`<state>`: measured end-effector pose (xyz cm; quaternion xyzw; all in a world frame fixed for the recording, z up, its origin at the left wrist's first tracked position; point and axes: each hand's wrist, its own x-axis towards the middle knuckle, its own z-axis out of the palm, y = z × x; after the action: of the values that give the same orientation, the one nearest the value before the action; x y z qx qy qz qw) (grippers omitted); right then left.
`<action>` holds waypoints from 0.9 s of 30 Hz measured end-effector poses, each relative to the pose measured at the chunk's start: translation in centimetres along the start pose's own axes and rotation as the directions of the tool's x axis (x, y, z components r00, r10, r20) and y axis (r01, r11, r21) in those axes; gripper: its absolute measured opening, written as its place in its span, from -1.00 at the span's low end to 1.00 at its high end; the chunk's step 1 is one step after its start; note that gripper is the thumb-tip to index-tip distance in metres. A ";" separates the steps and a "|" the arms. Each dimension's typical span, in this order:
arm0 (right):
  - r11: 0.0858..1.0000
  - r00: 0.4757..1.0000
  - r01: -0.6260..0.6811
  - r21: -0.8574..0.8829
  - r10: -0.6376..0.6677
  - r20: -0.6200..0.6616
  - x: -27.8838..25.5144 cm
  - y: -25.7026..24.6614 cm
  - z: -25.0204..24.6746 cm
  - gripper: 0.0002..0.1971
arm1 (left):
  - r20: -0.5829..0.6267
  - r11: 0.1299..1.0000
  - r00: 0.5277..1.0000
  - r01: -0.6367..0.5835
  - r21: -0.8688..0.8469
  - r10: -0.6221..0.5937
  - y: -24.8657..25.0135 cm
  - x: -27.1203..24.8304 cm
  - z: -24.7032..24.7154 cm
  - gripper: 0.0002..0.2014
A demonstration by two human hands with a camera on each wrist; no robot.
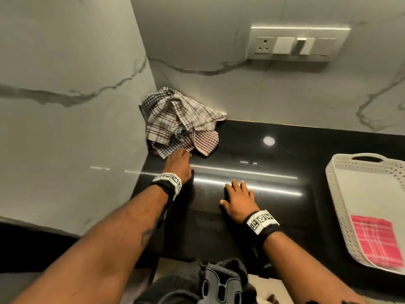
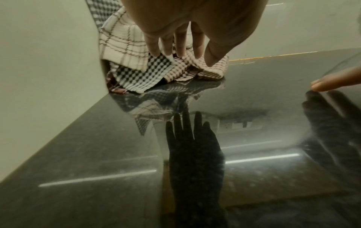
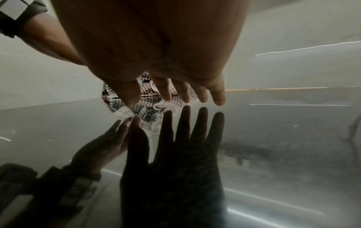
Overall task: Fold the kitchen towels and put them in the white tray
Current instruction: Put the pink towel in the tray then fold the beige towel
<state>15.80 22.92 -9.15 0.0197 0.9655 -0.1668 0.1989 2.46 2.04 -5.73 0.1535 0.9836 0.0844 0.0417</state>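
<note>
A heap of crumpled checked kitchen towels [image 1: 179, 121] lies in the back left corner of the black counter, against both walls. My left hand [image 1: 178, 160] reaches its near edge with straight fingers [image 2: 179, 46] that touch a brown-checked towel [image 2: 207, 67] and hold nothing. My right hand [image 1: 238, 198] hovers flat over the counter, fingers spread [image 3: 195, 92], nothing in it. The white tray [image 1: 341, 207] stands at the right with a folded pink checked towel [image 1: 375, 240] in its near end.
The glossy black counter [image 1: 274, 154] mirrors both hands. Marble walls close off the left and the back. A switch and socket plate [image 1: 295, 43] sits on the back wall. The counter's front edge runs just below my wrists.
</note>
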 end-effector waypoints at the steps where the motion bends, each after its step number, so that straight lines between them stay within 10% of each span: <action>1: 1.000 1.000 -0.019 -0.005 0.019 0.023 0.4 -0.7 0.4 -0.32 | 0.000 1.000 1.000 0.002 0.000 -0.002 -1.0 0.2 -0.2 -0.54; 12: 0.993 0.989 -0.117 -0.031 0.119 0.086 1.3 -2.0 0.9 -0.21 | -0.301 0.978 0.933 -0.172 0.115 0.199 -2.6 7.9 -7.1 -0.46; 21: 0.992 0.990 -0.123 -0.009 0.124 0.072 1.1 -1.9 0.9 -0.21 | -0.030 0.925 0.992 -0.104 0.366 0.124 -3.0 12.8 -10.8 -0.64; 27: 0.992 0.992 -0.121 0.033 0.120 0.050 0.8 -1.7 1.1 -0.22 | -0.191 0.960 0.942 -0.280 0.012 0.277 -0.8 11.2 -12.0 -0.76</action>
<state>15.26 20.93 -9.86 0.0775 0.9545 -0.1720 0.2311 -9.65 2.93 5.34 0.2819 0.9508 0.1114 -0.0639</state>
